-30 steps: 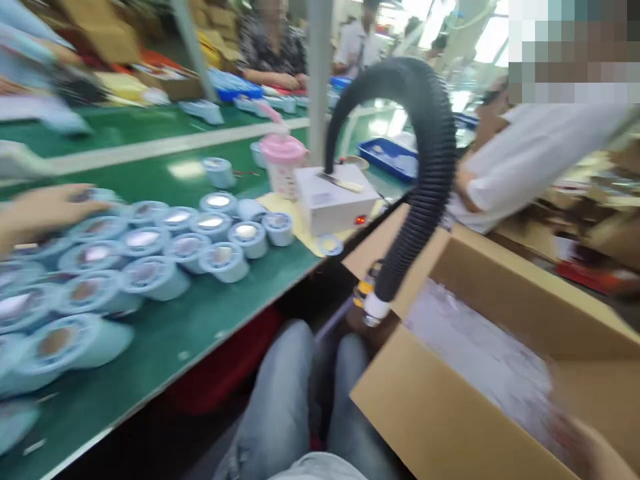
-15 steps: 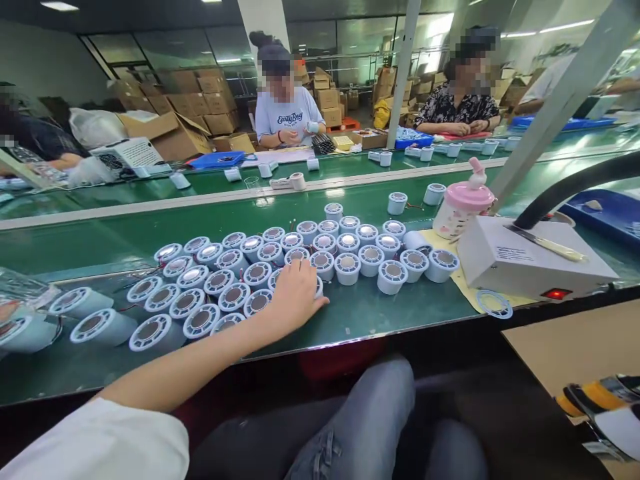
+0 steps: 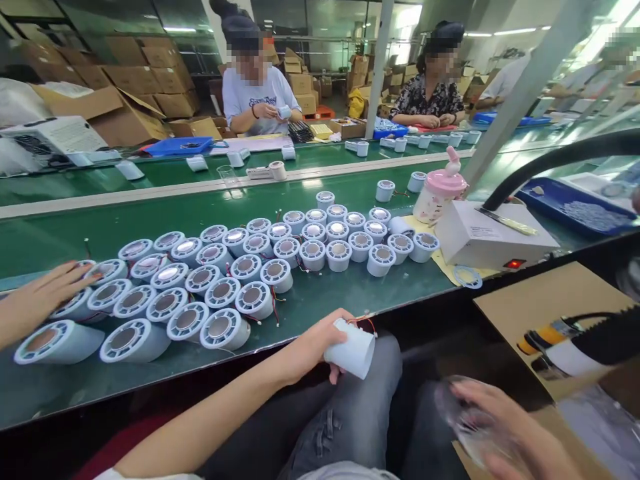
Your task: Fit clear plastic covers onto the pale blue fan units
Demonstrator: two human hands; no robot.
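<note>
My left hand (image 3: pixel 327 347) is closed round a pale blue cylindrical housing (image 3: pixel 353 350) with thin red and black wires, held tilted over my lap at the table's front edge. My right hand (image 3: pixel 505 423), smeared by motion, grips a clear plastic piece (image 3: pixel 467 413) at lower right; its exact kind is blurred. On the green table stand several rows of the same pale blue housings (image 3: pixel 220 292), slotted rings and round metal discs facing up, wires between them. A co-worker's hand (image 3: pixel 55 293) rests on the housings at far left.
To the right stand a grey-white box (image 3: pixel 493 233) with a lit red switch, a pink-lidded cup (image 3: pixel 440 190) and a blue tray (image 3: pixel 575 207). A loose ring (image 3: pixel 467 276) lies on yellow paper. Cardboard (image 3: pixel 530 320) sits lower right. Two people work across the line.
My left hand has lifted a housing from the rows and brought it over my lap. My right hand has come into view with the clear piece. The co-worker's hand reaches farther in; the view has shifted.
</note>
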